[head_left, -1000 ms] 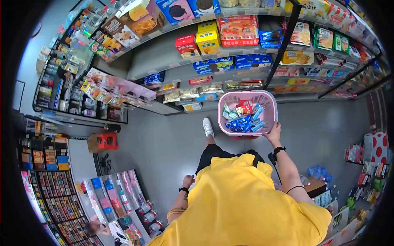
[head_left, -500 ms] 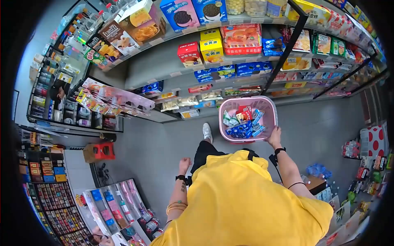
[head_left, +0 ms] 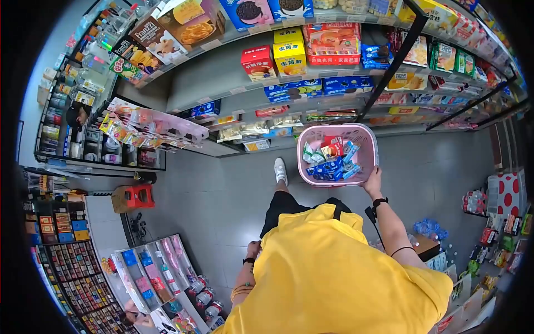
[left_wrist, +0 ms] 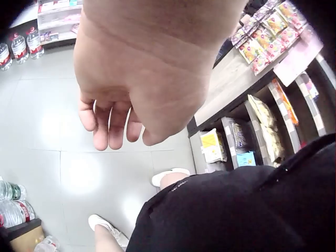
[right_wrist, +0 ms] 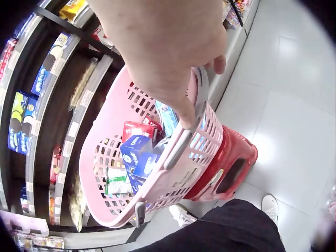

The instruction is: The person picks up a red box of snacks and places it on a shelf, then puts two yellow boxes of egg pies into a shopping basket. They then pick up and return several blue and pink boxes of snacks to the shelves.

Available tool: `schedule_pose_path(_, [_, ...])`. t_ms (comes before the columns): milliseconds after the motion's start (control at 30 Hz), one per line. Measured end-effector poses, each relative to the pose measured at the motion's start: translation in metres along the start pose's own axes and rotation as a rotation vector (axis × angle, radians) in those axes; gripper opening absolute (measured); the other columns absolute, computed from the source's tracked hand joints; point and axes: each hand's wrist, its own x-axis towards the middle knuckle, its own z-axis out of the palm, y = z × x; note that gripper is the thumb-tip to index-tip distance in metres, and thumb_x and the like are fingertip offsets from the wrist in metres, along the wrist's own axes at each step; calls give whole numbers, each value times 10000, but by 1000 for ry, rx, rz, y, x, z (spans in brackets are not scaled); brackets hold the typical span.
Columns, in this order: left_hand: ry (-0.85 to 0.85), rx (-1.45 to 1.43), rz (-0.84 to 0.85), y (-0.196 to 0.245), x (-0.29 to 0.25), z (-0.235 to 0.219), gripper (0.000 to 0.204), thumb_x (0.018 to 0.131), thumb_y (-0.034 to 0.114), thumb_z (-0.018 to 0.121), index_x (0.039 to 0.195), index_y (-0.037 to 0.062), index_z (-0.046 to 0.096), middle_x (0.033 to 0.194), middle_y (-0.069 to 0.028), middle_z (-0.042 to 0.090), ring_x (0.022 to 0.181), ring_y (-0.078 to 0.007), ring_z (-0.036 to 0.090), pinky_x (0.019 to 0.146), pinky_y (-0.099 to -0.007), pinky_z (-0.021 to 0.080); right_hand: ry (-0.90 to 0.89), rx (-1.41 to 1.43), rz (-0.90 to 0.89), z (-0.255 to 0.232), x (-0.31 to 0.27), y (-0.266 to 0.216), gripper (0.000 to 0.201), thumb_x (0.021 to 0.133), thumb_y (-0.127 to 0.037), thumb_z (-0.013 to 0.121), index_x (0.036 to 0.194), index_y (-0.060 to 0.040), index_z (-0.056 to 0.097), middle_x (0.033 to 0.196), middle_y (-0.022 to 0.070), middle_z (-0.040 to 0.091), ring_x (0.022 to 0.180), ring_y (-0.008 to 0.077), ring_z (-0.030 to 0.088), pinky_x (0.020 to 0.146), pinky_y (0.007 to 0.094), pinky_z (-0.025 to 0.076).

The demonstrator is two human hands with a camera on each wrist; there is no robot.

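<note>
My right hand (head_left: 374,181) grips the near right corner of a pink plastic basket (head_left: 365,158), thumb over the rim and handle in the right wrist view. Inside the basket lie blue boxes (right_wrist: 137,152), a red box (right_wrist: 137,131), a green-and-white packet (right_wrist: 118,181) and light blue packets (right_wrist: 167,116). Under the basket a red stool (right_wrist: 239,152) shows on the floor. My left hand (left_wrist: 136,89) hangs beside the black shorts, holding nothing, its fingers loosely bent downward.
Shelves of snacks run along the front, with a red box (head_left: 258,63) and yellow boxes (head_left: 290,58) on one tier. Hanging packets (head_left: 130,133) flank the left end. Another red stool (head_left: 140,196) stands at left, water bottles (head_left: 204,296) near a display rack (head_left: 153,273).
My left hand swung forward, then came back down beside my body. My right hand keeps its hold on the basket, which stays at about the same place.
</note>
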Motion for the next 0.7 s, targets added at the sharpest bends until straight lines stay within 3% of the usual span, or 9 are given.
schedule_pose_path(33, [4,-109,-3,-1,-6,3,313,837,268,597,867,-43,624,703,-102,647,568,-177,596,527,-286,467,2,3,-2,1,0,0,1169,454,-159,907,1372,41,211,1383,242,275,1225,400,396,1044,375,372])
schedule_pose_path(167, [27,-40,30,0,-2,12,300,840,260,597,884,-37,608,728,-96,660,583,-170,603,549,-291,472,28,15,-31,5,1,6,1166,448,-151,905,1364,43,210,1375,241,276,1215,403,409,1025,380,397])
schedule_pose_path(267, [14,-295,15,-21,32,27,308,840,271,596,889,-33,603,736,-92,665,592,-163,606,553,-293,473,12,30,3,7,2,6,1156,446,-141,902,1361,40,219,1375,242,275,1211,408,414,1020,385,403])
schedule_pose_path(567, [36,-232,84,23,38,24,307,847,292,591,884,-12,618,675,-70,643,578,-156,586,545,-292,467,21,42,20,12,5,8,1200,435,-107,893,1385,-8,166,1384,226,236,1170,413,453,977,399,449])
schedule_pose_path(700, [34,-211,39,10,48,27,317,845,287,594,891,-25,626,685,-78,650,595,-169,597,565,-302,477,24,46,35,17,8,12,1189,428,-93,892,1381,-20,184,1376,225,243,1167,415,454,973,404,453])
